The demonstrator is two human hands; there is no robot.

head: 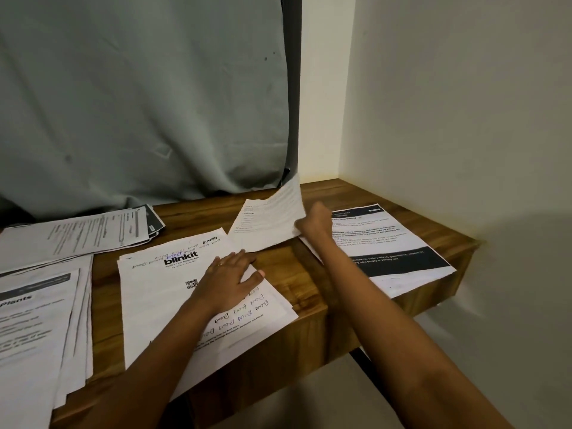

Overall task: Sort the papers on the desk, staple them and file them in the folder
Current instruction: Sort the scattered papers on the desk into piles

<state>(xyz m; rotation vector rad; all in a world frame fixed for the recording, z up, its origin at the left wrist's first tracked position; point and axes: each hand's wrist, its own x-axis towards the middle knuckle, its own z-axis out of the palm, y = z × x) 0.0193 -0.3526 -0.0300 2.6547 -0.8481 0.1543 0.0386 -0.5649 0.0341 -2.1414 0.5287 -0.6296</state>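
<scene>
Paper [269, 219] curls, pinched by the right hand [313, 223]; left hand [229, 281] lies flat on blinkit sheet [154, 295].

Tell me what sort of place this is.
Probably a study corner in a home: a wooden desk tucked into a corner of plain walls, a grey curtain hanging behind it, and loose printed papers spread over it.

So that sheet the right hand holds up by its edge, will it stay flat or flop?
Probably floppy: the sheet curls upward where the right hand pinches its edge. Likely very light, since one pinch raises it. It may slide easily across the wooden desk.
</scene>
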